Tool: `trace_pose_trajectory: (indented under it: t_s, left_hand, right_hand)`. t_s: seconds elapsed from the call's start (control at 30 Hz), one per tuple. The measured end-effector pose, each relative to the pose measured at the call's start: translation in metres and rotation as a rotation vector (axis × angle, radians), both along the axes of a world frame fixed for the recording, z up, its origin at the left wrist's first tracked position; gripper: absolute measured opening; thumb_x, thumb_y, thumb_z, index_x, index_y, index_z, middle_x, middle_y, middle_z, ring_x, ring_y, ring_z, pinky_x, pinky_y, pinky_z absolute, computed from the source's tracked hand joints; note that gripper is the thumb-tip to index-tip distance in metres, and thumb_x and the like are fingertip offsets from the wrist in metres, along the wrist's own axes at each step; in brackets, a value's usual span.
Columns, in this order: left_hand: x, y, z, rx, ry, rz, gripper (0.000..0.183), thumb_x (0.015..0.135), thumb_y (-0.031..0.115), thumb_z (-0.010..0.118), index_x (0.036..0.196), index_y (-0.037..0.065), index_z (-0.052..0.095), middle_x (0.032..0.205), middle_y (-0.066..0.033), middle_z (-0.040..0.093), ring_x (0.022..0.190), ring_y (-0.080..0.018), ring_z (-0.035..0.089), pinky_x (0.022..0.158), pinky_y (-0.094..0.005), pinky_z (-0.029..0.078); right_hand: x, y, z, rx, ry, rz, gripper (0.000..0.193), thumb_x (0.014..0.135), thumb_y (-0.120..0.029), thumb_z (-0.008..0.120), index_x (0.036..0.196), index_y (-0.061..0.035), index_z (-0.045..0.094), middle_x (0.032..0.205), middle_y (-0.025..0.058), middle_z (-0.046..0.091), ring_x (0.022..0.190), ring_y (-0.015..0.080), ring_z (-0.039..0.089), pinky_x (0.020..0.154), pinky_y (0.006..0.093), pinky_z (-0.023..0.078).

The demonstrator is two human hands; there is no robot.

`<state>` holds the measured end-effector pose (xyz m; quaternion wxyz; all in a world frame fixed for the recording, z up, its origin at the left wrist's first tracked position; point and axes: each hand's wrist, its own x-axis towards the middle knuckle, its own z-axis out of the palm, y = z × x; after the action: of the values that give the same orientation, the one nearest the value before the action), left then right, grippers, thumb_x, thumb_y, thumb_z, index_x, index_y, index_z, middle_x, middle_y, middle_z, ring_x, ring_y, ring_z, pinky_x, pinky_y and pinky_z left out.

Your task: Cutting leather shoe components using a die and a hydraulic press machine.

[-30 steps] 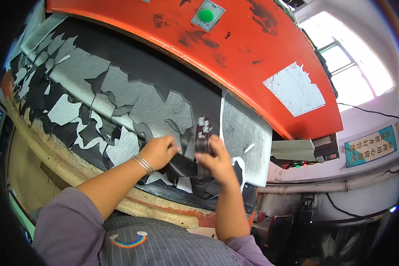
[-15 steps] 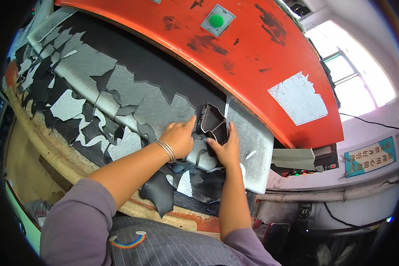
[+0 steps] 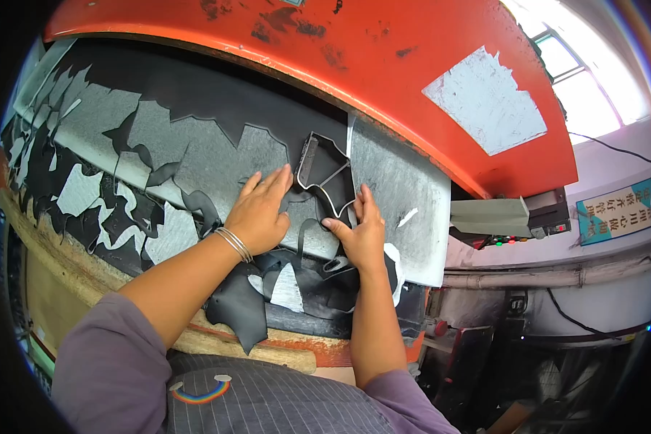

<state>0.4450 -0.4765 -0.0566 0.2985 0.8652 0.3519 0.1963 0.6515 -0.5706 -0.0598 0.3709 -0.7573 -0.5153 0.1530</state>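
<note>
A metal cutting die (image 3: 308, 162), a hollow angular frame with a crossbar, stands on the jagged near edge of a black sheet (image 3: 195, 81). My right hand (image 3: 362, 233) is at its near corner, thumb on one side and fingers along the right wall, gripping it. My left hand (image 3: 259, 211) lies to the left of the die, fingers stretched out over the grey board (image 3: 210, 160), holding nothing. Black offcuts (image 3: 240, 307) and pale scraps (image 3: 287, 289) are heaped just below both hands.
A big orange machine beam (image 3: 383, 79) with a torn white paper patch (image 3: 488, 101) spans the far side, above the board. More scraps (image 3: 79, 189) hang along the left near edge. To the right are a control box (image 3: 550, 213) and a wall pipe (image 3: 542, 278).
The whole view has shifted, carrying the scene left and up. My left hand's fingers are spread flatter and sit a little farther from the die. The die looks slightly turned within my right hand.
</note>
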Motion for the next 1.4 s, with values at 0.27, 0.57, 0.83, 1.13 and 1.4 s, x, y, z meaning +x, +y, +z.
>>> trace_pose_trajectory:
  t_s: [0.27, 0.57, 0.83, 1.13, 1.4]
  left_hand:
    - [0.006, -0.007, 0.004, 0.041, 0.037, 0.014, 0.074, 0.080, 0.014, 0.053, 0.143, -0.009, 0.020, 0.140, -0.0226, 0.042, 0.138, -0.0280, 0.032, 0.116, -0.0426, 0.016]
    - [0.006, -0.007, 0.006, 0.070, 0.113, 0.029, 0.077, 0.080, 0.013, 0.054, 0.144, -0.008, 0.016, 0.145, -0.0233, 0.035, 0.138, -0.0304, 0.029, 0.115, -0.0446, 0.015]
    - [0.001, -0.011, 0.000, -0.001, -0.120, 0.042, 0.077, 0.081, 0.014, 0.054, 0.143, -0.011, 0.016, 0.138, -0.0185, 0.047, 0.132, -0.0308, 0.039, 0.114, -0.0442, 0.019]
    - [0.007, -0.002, 0.007, -0.030, -0.004, 0.018, 0.074, 0.081, 0.014, 0.053, 0.142, -0.010, 0.019, 0.138, -0.0154, 0.048, 0.133, -0.0261, 0.038, 0.115, -0.0420, 0.017]
    - [0.030, -0.006, 0.020, 0.037, 0.079, 0.026, 0.072, 0.078, 0.013, 0.054, 0.141, -0.008, 0.025, 0.140, -0.0157, 0.046, 0.135, -0.0266, 0.036, 0.115, -0.0430, 0.017]
  right_hand:
    - [0.008, 0.000, -0.002, 0.013, 0.034, 0.040, 0.096, 0.060, -0.030, 0.088, 0.137, 0.0004, 0.039, 0.121, 0.0224, 0.058, 0.112, 0.0296, 0.059, 0.101, 0.0378, 0.034]
    - [0.002, 0.002, 0.000, 0.009, 0.060, 0.052, 0.098, 0.060, -0.025, 0.088, 0.139, 0.0014, 0.036, 0.121, 0.0229, 0.058, 0.115, 0.0303, 0.058, 0.102, 0.0373, 0.035]
    - [-0.002, -0.003, -0.002, 0.046, 0.136, -0.026, 0.103, 0.058, -0.023, 0.089, 0.140, 0.0038, 0.033, 0.120, 0.0242, 0.059, 0.114, 0.0315, 0.058, 0.102, 0.0378, 0.035]
    - [0.011, 0.002, 0.009, -0.026, -0.043, 0.050, 0.093, 0.063, -0.029, 0.085, 0.137, 0.0030, 0.038, 0.118, 0.0184, 0.062, 0.115, 0.0304, 0.050, 0.100, 0.0398, 0.032]
    - [0.036, 0.000, 0.011, 0.094, -0.169, 0.116, 0.093, 0.062, -0.028, 0.086, 0.137, 0.0040, 0.039, 0.116, 0.0200, 0.062, 0.112, 0.0324, 0.054, 0.099, 0.0396, 0.035]
